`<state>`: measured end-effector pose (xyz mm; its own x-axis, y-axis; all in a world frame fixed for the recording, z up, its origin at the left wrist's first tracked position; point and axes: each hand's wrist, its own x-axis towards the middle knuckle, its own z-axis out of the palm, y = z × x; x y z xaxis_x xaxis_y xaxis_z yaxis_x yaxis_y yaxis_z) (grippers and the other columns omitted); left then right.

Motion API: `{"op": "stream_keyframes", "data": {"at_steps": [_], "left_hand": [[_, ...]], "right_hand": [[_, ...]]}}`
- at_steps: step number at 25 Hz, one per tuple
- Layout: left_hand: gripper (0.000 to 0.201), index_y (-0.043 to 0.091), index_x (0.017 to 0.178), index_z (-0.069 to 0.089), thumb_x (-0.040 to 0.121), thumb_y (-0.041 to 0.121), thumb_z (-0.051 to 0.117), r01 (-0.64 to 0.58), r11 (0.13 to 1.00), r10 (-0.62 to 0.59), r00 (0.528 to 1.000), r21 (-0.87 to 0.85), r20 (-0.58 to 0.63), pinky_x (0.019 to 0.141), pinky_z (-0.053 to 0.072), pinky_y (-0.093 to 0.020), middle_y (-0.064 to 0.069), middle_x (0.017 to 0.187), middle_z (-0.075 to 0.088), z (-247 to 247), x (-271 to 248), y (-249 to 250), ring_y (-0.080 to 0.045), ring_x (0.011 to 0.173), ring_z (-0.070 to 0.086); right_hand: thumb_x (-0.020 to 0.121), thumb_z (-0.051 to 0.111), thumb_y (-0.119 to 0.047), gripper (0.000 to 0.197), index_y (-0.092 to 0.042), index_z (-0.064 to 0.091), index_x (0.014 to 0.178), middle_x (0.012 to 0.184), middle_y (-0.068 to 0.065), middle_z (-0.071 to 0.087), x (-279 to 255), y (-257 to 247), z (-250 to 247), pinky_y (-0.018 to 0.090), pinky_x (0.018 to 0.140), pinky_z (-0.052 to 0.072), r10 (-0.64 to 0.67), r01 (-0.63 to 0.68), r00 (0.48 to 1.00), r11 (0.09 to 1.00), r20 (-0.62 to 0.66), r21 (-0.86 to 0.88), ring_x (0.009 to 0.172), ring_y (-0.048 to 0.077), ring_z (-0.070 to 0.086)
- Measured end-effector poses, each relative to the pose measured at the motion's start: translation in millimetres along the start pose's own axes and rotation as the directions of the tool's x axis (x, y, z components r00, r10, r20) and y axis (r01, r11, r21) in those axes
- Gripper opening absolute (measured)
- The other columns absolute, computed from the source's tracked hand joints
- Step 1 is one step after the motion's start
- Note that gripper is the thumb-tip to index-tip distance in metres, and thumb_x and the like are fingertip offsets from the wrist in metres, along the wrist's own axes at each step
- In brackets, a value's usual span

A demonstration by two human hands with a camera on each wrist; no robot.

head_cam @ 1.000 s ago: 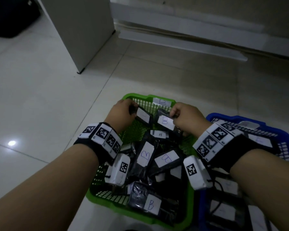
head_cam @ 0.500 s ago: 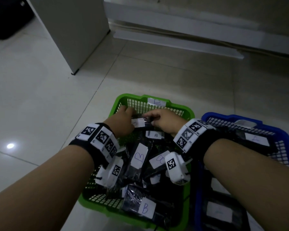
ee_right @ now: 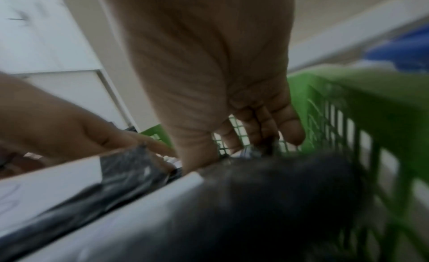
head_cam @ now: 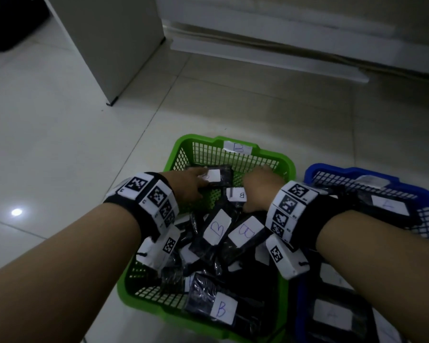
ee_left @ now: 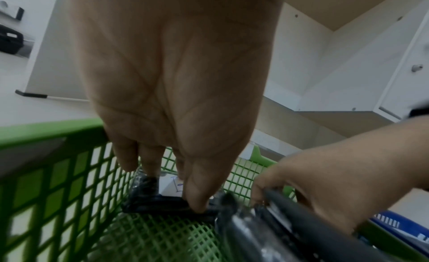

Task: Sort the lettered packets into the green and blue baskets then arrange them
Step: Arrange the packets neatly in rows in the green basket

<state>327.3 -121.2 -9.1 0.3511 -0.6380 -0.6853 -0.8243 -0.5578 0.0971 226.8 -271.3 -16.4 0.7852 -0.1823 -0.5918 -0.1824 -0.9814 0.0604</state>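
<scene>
The green basket [head_cam: 183,142], tagged B on its far rim, holds several black packets with white B labels. My left hand [head_cam: 196,181] sets one packet [head_cam: 221,175] flat in the far left corner. In the left wrist view my left hand [ee_left: 162,185] has its thumb on the near edge of this packet [ee_left: 148,194] and its fingers over the far edge. My right hand [head_cam: 260,184] is at the far right of the basket. Its fingers [ee_left: 267,189] curl round another black packet [ee_left: 301,225]. The right wrist view is blurred.
The blue basket [head_cam: 344,169] stands touching the green one on the right, with labelled black packets inside. A white cabinet [head_cam: 114,45] rises at the far left on the pale tiled floor [head_cam: 60,144]. A low white ledge [head_cam: 270,55] runs along the back.
My left hand has lowered its packet into the green basket's far left corner. My right hand has left that packet and moved right, onto another one.
</scene>
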Motion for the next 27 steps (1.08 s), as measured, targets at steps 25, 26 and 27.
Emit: {"op": "stream_keyframes", "data": {"at_steps": [25, 26, 27], "left_hand": [[0.047, 0.018, 0.139, 0.044, 0.093, 0.022, 0.051, 0.014, 0.991, -0.026, 0.995, -0.132, -0.091, 0.115, 0.026, -0.040, -0.008, 0.156, 0.010, 8, 6, -1, -0.027, 0.138, 0.030], [0.047, 0.018, 0.140, 0.043, 0.093, 0.021, 0.051, 0.013, 0.989, -0.026, 0.996, -0.145, -0.089, 0.116, 0.024, -0.042, -0.008, 0.157, 0.011, 9, 6, -1, -0.028, 0.141, 0.025], [0.049, 0.019, 0.141, 0.041, 0.093, 0.023, 0.050, 0.013, 0.993, -0.024, 0.996, -0.118, -0.087, 0.117, 0.023, -0.042, -0.007, 0.158, 0.010, 8, 6, 0, -0.029, 0.142, 0.023]], "right_hand": [[0.097, 0.044, -0.026, 0.037, -0.020, 0.056, 0.131, 0.129, 0.011, 0.047, -1, 21, -3, 0.033, 0.085, 0.039, -0.044, 0.069, 0.987, 0.985, 0.154, -0.156, 0.118, 0.028, 0.041], [0.097, 0.044, -0.025, 0.037, -0.021, 0.055, 0.131, 0.129, 0.013, 0.045, 1, 21, -5, 0.034, 0.085, 0.040, -0.016, 0.040, 0.989, 0.986, 0.148, -0.159, 0.119, 0.030, 0.041], [0.097, 0.044, -0.023, 0.037, -0.021, 0.055, 0.132, 0.130, 0.013, 0.043, 3, 21, -5, 0.035, 0.088, 0.040, 0.001, 0.023, 0.989, 0.988, 0.149, -0.155, 0.121, 0.031, 0.040]]}}
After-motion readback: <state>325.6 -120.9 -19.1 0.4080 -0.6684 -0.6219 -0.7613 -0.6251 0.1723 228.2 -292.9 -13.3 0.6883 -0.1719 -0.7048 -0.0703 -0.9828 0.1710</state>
